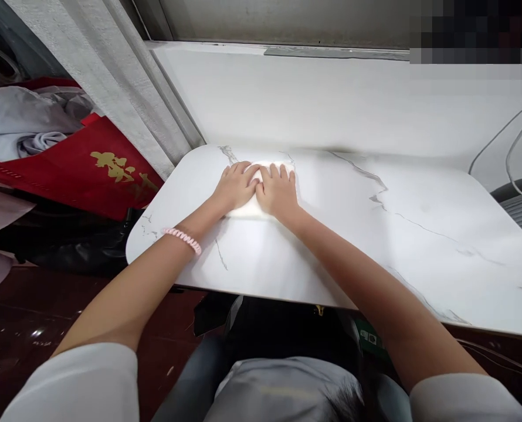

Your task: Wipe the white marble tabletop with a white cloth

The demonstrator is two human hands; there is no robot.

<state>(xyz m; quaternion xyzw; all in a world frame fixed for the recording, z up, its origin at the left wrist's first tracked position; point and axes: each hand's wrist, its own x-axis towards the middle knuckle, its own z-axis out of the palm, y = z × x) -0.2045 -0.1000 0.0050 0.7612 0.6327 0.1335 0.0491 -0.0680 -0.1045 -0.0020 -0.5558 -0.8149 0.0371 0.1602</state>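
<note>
A small white folded cloth lies on the white marble table, near its far left corner. My left hand rests flat on the cloth's left part, fingers stretched out. My right hand lies flat beside it on the right part, fingers spread and touching the left hand. Both hands cover most of the cloth. A pink coiled hair tie sits round my left wrist.
A grey curtain hangs at the left of the table. Red fabric with gold print and grey clothes are piled at far left. A white sill runs behind the table. White cables hang at right.
</note>
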